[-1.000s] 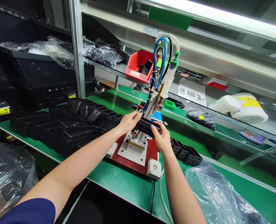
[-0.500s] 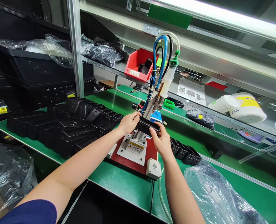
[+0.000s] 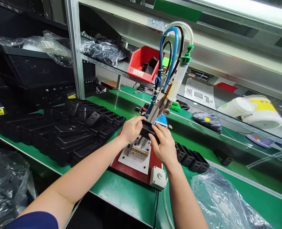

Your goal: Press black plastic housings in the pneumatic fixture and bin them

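Between my two hands is a black plastic housing point(image 3: 147, 128), at the post of a bench-top dispensing machine point(image 3: 171, 95). My left hand point(image 3: 132, 129) is closed on its left end. My right hand point(image 3: 163, 143) grips the right end, with fingers lying over the top edge and thumb on the near side. Below sits the machine's silver fixture block point(image 3: 139, 152) on a white plate and red base point(image 3: 129, 175). A syringe with a green cap point(image 3: 187, 54) rises above, fed by blue and black hoses. The housing's underside and its contact with the fixture are hidden.
Many black housings point(image 3: 67, 133) crowd the bench at left, and a shorter row point(image 3: 192, 157) stands at right. A button box point(image 3: 158, 178) sits at the base's front corner. Plastic bags point(image 3: 224, 197) lie at lower right. A red bin point(image 3: 143, 65) and a white tub point(image 3: 262, 111) occupy the shelf.
My right hand's fingers have shifted left and over the top of the housing. My left hand stays on its end. The view has moved slightly, making the machine appear larger.
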### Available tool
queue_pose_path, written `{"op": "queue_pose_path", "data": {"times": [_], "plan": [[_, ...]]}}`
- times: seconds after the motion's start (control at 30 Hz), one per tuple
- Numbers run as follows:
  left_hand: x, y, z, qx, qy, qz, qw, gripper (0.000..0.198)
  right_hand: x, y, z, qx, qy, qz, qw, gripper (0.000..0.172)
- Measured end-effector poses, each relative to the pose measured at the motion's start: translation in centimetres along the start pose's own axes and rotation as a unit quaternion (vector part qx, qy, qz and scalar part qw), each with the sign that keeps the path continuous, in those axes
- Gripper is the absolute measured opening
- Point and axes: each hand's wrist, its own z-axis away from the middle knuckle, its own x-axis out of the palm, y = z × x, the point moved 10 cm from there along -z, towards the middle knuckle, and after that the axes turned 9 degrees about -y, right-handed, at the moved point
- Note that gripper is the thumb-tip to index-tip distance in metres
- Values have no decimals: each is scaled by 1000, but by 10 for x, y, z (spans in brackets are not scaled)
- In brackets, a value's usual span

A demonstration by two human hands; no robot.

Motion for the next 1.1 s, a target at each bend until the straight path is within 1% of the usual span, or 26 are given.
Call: {"op": "queue_pose_path", "data": {"times": [0.13,0.2,0.33,0.43,0.57,0.7,0.77,0.87,0.93,1.0,1.07,1.1], "plan": [[0,0,3,2,36,3,999,42,-1,1,3,14,22,-5,1000,33],[-1,-1,3,-7,40,-3,999,41,-2,1,1,16,26,9,999,31],[0,-5,0,-42,6,-19,999,40,0,0,-4,17,-7,57,998,29],[-1,-9,-2,-69,-21,-35,997,40,2,1,-7,24,-31,67,997,30],[3,-14,-4,-97,-55,-32,993,42,4,2,-5,45,-29,73,996,31],[4,-16,-3,-102,-58,-29,993,40,5,2,-3,52,-28,66,996,36],[2,-15,-2,-106,-58,-32,992,40,5,4,-2,50,-28,40,998,41],[-1,-14,1,-103,-75,-22,992,41,3,8,2,48,-28,-30,998,49],[-2,-13,4,-93,-92,-4,991,46,2,18,9,79,-13,-95,992,58],[-2,-13,9,-78,-106,23,991,52,6,35,19,141,0,-173,975,66],[2,-16,12,-68,-119,57,989,57,17,49,29,196,7,-268,943,67],[5,-19,13,-66,-125,72,987,60,23,53,32,211,10,-317,925,66]]}}
